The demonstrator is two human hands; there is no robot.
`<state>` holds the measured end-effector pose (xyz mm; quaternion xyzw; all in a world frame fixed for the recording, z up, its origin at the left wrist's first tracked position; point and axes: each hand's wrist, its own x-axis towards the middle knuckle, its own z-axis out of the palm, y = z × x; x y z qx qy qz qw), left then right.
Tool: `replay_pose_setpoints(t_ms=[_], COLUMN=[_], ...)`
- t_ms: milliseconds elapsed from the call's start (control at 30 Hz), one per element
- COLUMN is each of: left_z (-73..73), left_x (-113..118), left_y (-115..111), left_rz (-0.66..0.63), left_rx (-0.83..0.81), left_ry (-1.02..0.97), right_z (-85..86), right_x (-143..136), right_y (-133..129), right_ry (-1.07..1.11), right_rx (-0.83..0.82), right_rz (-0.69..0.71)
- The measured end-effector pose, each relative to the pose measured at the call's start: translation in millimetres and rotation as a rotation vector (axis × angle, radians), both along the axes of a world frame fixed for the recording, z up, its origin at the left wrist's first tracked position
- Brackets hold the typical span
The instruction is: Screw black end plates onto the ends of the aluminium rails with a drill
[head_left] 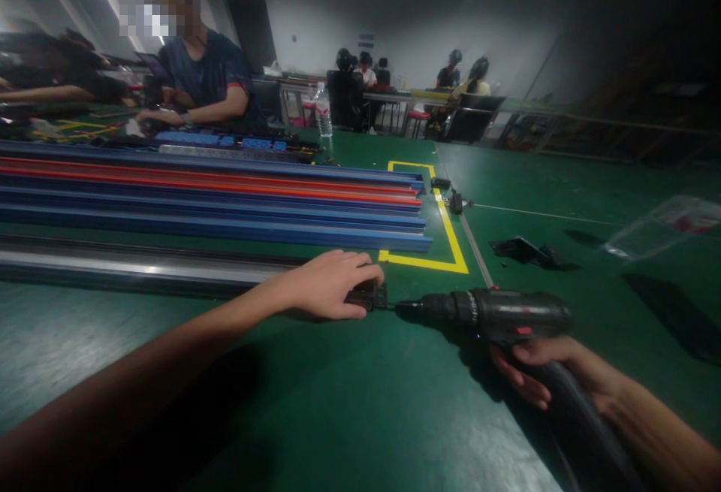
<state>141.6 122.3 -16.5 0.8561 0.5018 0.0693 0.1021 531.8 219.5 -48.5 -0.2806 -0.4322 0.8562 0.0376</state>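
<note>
A long black and silver rail [152,270] lies across the green table from the left. My left hand [338,284] is wrapped over its right end, thumb on the near side and fingers on top. Held in my right hand [546,372] is a black power drill [518,315], which points left. The drill's thin bit [402,305] reaches the small dark end piece [378,296] at the rail's end; whether the tip sits in a screw is too small to tell.
Blue rails [360,235] and red rails [338,188] lie behind, ending near a yellow tape outline [459,252]. Small black parts [526,252] and a lying plastic bottle [665,227] are at right. Another bottle [323,113] stands behind; a person [208,75] works across the table.
</note>
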Motion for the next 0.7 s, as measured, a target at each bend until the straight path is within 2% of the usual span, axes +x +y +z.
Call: replay_pose_setpoints(t_ms=[467, 700], left_z=[-0.2, 0.4], left_x=[-1.1, -0.9], left_y=[0.5, -0.1], left_rz=[-0.004, -0.005], left_rx=[-0.001, -0.001], left_ry=[-0.015, -0.012], right_z=[4.6, 0.9], right_x=[-4.2, -1.3], right_y=[-2.0, -0.1], right_ry=[0.006, -0.019], right_rx=[0.027, 0.006], right_rz=[0.008, -0.005])
